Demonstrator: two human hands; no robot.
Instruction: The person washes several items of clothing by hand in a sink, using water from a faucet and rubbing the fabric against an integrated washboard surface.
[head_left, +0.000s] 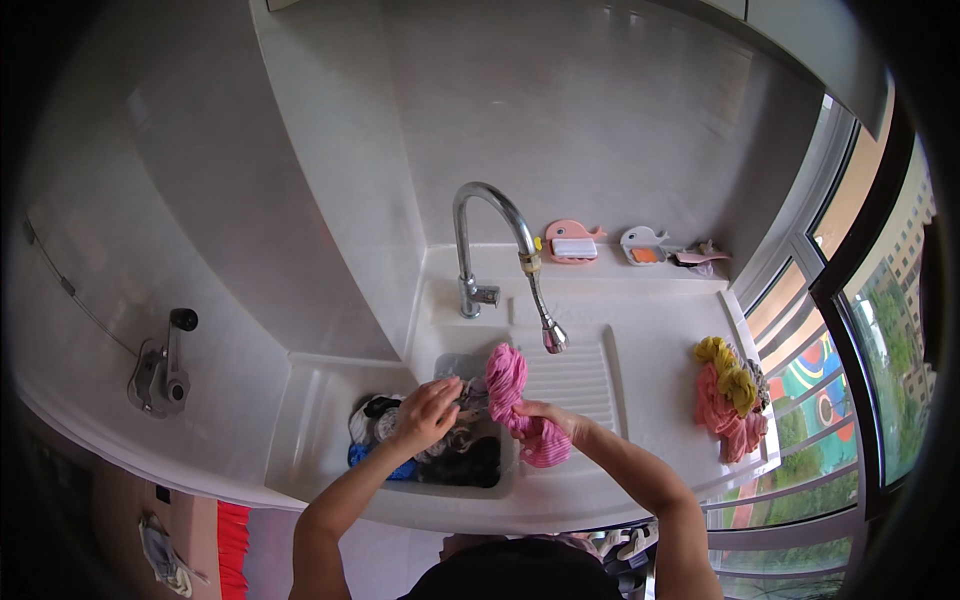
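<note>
A twisted pink striped cloth is gripped around its middle by my right hand, above the edge between the sink basin and the ribbed washboard. My left hand is raised over the basin to the left of the cloth, fingers apart, holding nothing. Below it, wet clothes, black, white and blue, lie in the sink basin. A chrome gooseneck faucet arches behind, its spray head hanging over the washboard; no stream of water is visible.
Twisted yellow and pink cloths lie at the counter's right end by the window. On the back ledge are a pink whale soap dish, a white one and a pink-handled brush. A hand crank is mounted on the left wall.
</note>
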